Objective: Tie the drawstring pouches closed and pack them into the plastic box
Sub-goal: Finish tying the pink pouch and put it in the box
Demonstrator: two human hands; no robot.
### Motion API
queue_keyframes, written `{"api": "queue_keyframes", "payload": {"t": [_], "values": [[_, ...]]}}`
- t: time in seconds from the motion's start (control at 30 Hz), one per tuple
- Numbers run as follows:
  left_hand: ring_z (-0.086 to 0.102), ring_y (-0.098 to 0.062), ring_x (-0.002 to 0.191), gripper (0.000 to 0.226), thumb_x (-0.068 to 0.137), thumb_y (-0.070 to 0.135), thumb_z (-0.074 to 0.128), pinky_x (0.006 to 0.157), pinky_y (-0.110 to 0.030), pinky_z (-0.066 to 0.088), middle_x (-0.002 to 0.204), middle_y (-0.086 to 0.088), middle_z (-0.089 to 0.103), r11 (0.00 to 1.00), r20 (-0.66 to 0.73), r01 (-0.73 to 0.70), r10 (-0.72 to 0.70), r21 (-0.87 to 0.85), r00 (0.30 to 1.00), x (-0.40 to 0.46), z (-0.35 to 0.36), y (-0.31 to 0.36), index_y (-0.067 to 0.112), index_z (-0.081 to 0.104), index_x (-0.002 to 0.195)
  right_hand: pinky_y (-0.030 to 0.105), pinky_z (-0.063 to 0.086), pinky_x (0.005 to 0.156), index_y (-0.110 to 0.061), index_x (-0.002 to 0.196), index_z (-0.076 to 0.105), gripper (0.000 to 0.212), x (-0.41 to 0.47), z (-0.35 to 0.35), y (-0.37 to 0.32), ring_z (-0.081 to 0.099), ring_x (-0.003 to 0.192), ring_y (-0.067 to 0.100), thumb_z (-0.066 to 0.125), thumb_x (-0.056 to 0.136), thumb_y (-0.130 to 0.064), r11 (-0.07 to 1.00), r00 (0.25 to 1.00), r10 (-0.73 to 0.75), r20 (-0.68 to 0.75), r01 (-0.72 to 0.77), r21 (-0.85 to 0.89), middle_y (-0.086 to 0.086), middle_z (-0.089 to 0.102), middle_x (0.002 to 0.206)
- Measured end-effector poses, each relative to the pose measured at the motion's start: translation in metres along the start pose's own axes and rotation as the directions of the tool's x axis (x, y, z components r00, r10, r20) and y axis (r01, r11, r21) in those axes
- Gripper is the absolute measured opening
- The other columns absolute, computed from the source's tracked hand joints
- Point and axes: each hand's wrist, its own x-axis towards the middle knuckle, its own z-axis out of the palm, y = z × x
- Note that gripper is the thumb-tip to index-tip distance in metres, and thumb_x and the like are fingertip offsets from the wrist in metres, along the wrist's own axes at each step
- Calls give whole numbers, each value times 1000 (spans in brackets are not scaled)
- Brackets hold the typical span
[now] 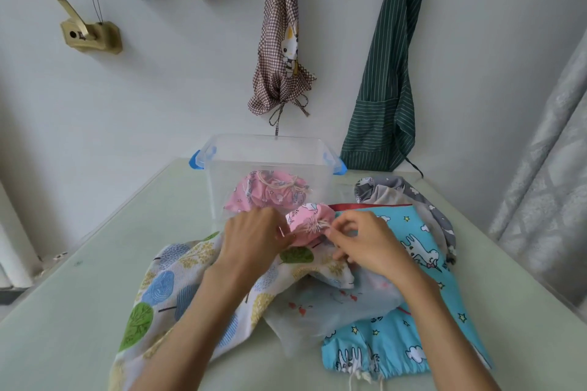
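Pink pouch (303, 225) sits between our hands just before the plastic box (270, 165), gathered mouth facing us. Left hand (254, 240) and right hand (368, 243) each pinch its drawstring (314, 226). Another pink pouch (270, 192) lies boxed at twelve o'clock; loose cloths (178, 289) crowd six o'clock.

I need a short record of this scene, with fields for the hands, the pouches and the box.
left hand: pinches cord at small pink pouch
right hand: pinches cord on the other side
pouch mouth: gathered shut
plastic box: open, one tied pink pouch inside
waiting on table: tree-print pouch, blue pouch, grey pouch
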Motion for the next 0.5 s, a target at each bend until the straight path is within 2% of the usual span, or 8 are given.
{"api": "queue_keyframes", "payload": {"t": [0.07,0.13,0.2,0.33,0.43,0.5], "values": [[66,-14,80,24,84,51,62,64,-25,44,78,9,71,999,-22,40,-40,14,999,0,-7,-8,29,73,88,26,53,61,-16,78,61,12,2,0,-1,69,59,13,63,88,-22,987,1000,-18,25,14,159,-1,71,72],[67,-17,79,21,81,50,66,63,-26,43,77,8,73,995,-76,98,-100,-35,992,1,-16,-14,32,75,85,18,47,51,-11,78,64,11,2,-4,-3,62,48,11,65,87,-18,971,999,-3,34,-5,238,1,68,61],[66,-23,82,19,80,49,67,65,-28,44,83,7,73,984,-181,143,-161,-108,970,1,-20,-15,34,75,86,14,42,45,-8,77,69,13,1,-5,-3,53,39,7,69,84,-18,974,999,37,19,-41,224,0,64,52],[65,-25,86,17,87,42,60,65,-28,41,92,6,73,987,-284,153,-161,-51,945,0,-15,-7,33,73,93,13,42,45,-12,72,69,15,-1,-3,-5,53,39,6,69,84,-21,988,998,15,-64,-5,154,-1,64,50],[65,-16,88,15,85,42,63,64,-24,38,93,14,72,990,-239,125,-138,-68,961,-2,-11,-6,34,70,96,17,45,50,-13,74,68,14,-3,-6,-8,58,44,10,68,84,-23,987,997,-13,-79,26,160,2,67,54],[62,-11,88,22,78,39,72,68,-24,39,92,18,68,984,-94,144,-154,-101,984,-3,-14,-11,36,65,98,20,46,52,-14,76,68,13,-4,-9,-7,59,45,10,67,85,-23,989,1000,8,-27,-4,148,2,68,56]]}}
